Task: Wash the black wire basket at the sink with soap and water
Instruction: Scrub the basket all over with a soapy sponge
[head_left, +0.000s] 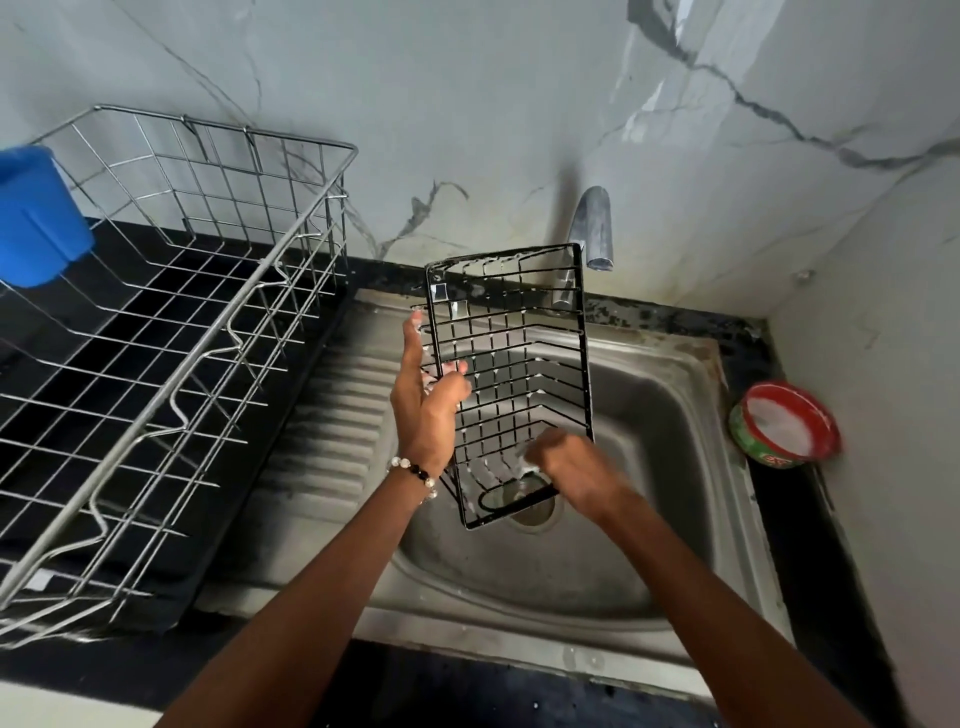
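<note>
The wall (467, 104) is pale marble-patterned tile with dark grey veins; it meets a second tiled wall at the far right corner. Below it runs a black table (810, 545) with a speckled, glossy top.

A large steel wire dish rack (171, 322) — open square grid, raised rim — occupies the left side of the table, and a blue plastic container (36, 218) sits at its far left end. The stainless-steel sink (691, 415) is set into the table to the right of the rack; a ribbed draining board forms its left part, and its bowl is rounded, dull and water-marked. A curved metal tap (592, 228) rises from the sink's far edge.

The black wire basket (511, 374) is held tilted over the bowl, clear of its walls — a rectangular grid of thin coated wires with foam flecks, its far end close under the tap spout. The left hand (428, 400) grips the basket's left rim, thumb curled over the wires. The right hand (569, 460), blurred, has its grip closed on a pale scrubbing pad (524, 457) pressed against the basket's near end.

A round red-and-green soap tub (784, 423) holding white paste stands on the table at the sink's right edge. A beaded bracelet (415, 473) circles the left wrist.
</note>
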